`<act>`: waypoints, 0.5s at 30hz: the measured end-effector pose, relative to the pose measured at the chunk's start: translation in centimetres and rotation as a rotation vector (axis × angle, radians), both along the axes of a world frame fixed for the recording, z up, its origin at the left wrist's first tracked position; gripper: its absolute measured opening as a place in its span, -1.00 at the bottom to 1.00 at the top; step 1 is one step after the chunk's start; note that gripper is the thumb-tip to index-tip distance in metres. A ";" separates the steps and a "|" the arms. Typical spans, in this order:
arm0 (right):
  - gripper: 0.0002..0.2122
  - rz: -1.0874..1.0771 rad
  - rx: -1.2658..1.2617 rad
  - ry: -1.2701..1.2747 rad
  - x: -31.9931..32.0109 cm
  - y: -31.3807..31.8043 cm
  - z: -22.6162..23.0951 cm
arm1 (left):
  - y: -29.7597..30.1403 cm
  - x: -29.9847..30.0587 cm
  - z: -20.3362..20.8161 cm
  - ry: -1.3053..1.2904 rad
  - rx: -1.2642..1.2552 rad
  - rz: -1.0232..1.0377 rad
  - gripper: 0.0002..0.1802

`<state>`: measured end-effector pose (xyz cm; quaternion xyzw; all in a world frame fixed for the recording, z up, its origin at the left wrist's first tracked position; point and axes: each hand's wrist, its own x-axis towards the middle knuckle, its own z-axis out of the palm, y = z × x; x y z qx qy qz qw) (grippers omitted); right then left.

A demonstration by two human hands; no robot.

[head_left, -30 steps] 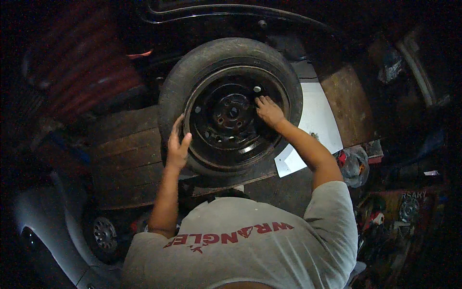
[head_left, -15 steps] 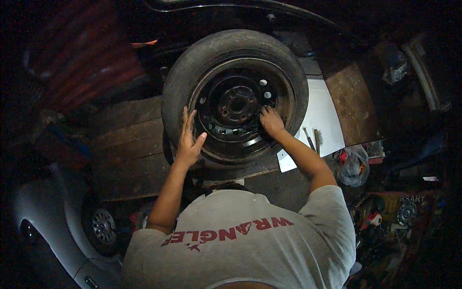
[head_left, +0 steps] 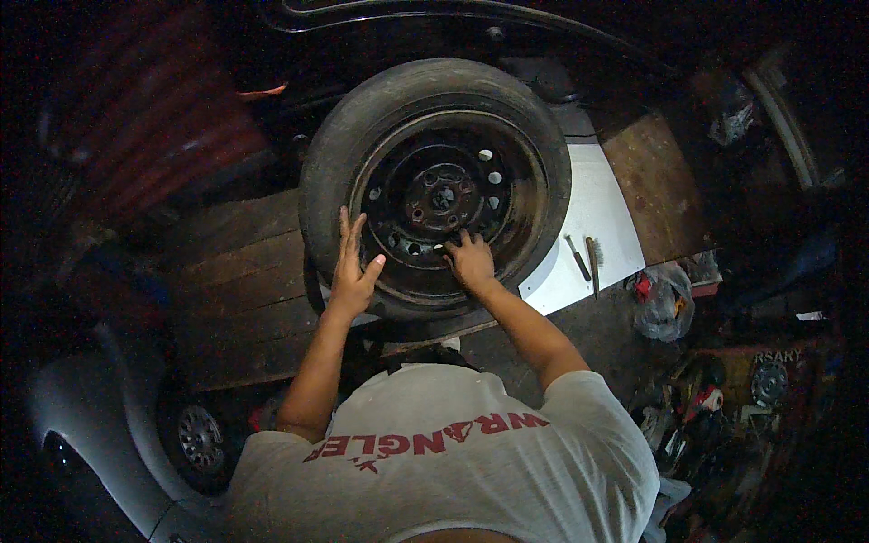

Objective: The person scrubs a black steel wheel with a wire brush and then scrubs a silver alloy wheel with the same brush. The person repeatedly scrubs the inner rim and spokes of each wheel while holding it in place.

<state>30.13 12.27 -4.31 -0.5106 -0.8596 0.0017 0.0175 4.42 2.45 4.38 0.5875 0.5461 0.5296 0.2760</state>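
At the far left are one grey car [head_left: 100, 434], one silver wheel [head_left: 201, 439] close beside it, and a red corrugated sheet [head_left: 154, 127] higher up. Worn wooden planks [head_left: 240, 271] come next, several boards with dark seams; open room spreads over them left of the work.

The left hand [head_left: 348, 281] lies along the lower left edge of the one large, dark wheel [head_left: 442, 199], its fingers straight and released, thumb apart. That wheel sits mid-view, face toward the camera, its tyre [head_left: 328, 163] whole around a rusty rim with at least six small openings. The right hand [head_left: 471, 264] rests on the rim's lower part, fingers bent; whether they grip anything I cannot tell.

A white sheet [head_left: 597, 195] reaches out beyond the tyre's right edge, bearing two slim tools [head_left: 593, 262] near its front edge, with space around them. Farther right are one brown board [head_left: 656, 185] and one clear plastic bag [head_left: 663, 306] in the dim room.
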 end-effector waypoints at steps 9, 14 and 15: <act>-0.83 0.146 -0.070 -0.317 1.6 4.0 1.0 | -0.2 -0.8 1.1 0.004 -0.045 -0.046 -0.21; -0.81 0.284 0.140 -0.451 5.8 10.4 7.2 | 0.1 -1.1 0.9 0.048 -0.034 -0.034 -0.21; -0.79 0.184 0.154 -0.360 7.3 11.9 7.8 | 0.3 -0.6 1.4 0.049 -0.038 -0.042 -0.20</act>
